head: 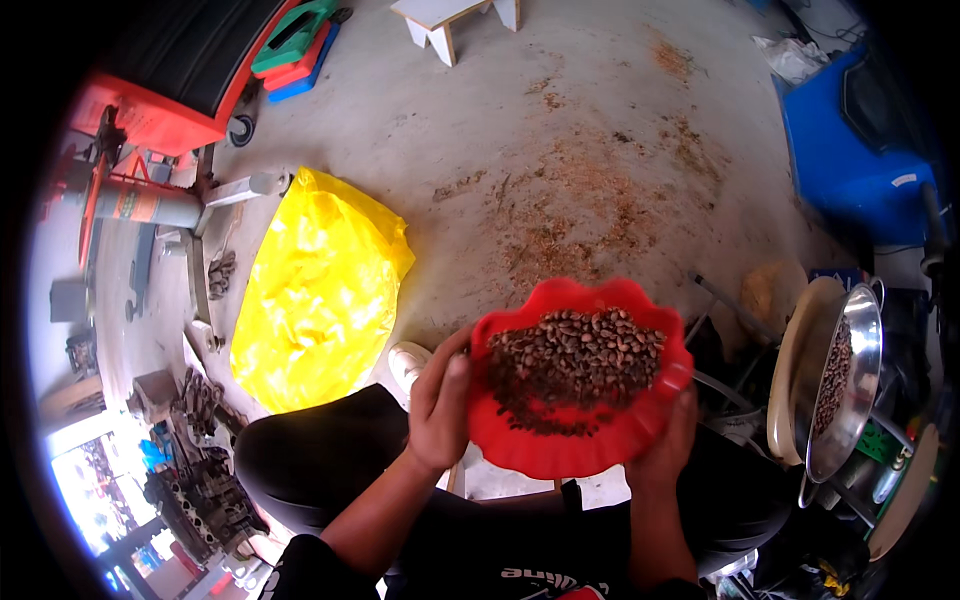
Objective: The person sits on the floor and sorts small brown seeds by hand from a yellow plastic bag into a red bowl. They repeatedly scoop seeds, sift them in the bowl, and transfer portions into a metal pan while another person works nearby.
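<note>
A red plastic bowl (585, 454) with a scalloped rim is held up over my lap. My left hand (440, 409) grips its left side, with the thumb along the rim. On the opposite side my right hand (670, 442) holds the bowl, its fingers mostly hidden. Brown roasted-looking beans (592, 349) lie heaped toward the far side of the bowl, and darker small bits trail toward me; they look blurred. To my right, a steel bowl with handles (866, 375) contains more brown beans (832, 379) and rests on a round cream seat (795, 375).
A yellow plastic sack (319, 300) lies on the floor by my left shoe (409, 364). Reddish-brown husks (577, 202) are scattered ahead. Engine parts (206, 502) and a red wheeled cabinet (150, 112) stand left. A white bench (439, 15) and blue machine (862, 150) are farther off.
</note>
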A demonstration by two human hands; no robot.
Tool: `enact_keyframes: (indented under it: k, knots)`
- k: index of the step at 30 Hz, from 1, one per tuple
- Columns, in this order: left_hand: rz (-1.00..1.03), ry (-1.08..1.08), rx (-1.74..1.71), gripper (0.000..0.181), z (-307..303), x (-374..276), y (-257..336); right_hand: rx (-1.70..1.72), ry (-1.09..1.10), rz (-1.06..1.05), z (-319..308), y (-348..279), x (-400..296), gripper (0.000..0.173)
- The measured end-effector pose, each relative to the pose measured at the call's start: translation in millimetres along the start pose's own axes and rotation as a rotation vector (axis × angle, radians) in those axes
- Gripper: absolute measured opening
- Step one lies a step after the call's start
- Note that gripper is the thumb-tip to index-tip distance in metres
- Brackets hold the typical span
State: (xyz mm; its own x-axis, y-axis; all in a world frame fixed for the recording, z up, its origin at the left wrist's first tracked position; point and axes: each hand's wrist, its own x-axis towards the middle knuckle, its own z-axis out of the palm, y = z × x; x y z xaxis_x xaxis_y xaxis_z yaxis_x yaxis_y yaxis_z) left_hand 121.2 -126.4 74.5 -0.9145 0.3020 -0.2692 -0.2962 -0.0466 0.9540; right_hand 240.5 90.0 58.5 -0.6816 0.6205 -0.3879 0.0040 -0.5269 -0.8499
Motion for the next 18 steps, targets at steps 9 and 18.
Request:
enact_keyframes:
  k: [9, 18]
  knots:
    - [0.082, 0.053, 0.104, 0.052, 12, -4, 12, -0.031, -0.006, -0.087, -6, -3, -10, 0.051]
    - [-0.09, -0.009, 0.025, 0.045, 12, -13, -44, -0.143, 0.104, 0.16, -51, 39, 11, 0.054]
